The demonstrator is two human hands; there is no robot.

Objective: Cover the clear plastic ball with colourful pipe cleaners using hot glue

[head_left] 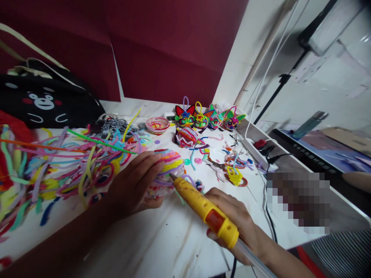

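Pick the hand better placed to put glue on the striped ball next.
Right, I'd judge: the right hand holds the yellow glue gun, its nozzle at or near the striped ball. The left hand grips the ball's side and would likely have to let go first.

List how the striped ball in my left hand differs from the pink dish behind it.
The striped ball is held in the left hand; the pink dish rests on the table. The ball bulges outward; the dish is open and hollow. The ball shows yellow, orange and purple bands; the dish looks mostly pink. Both are rounded.
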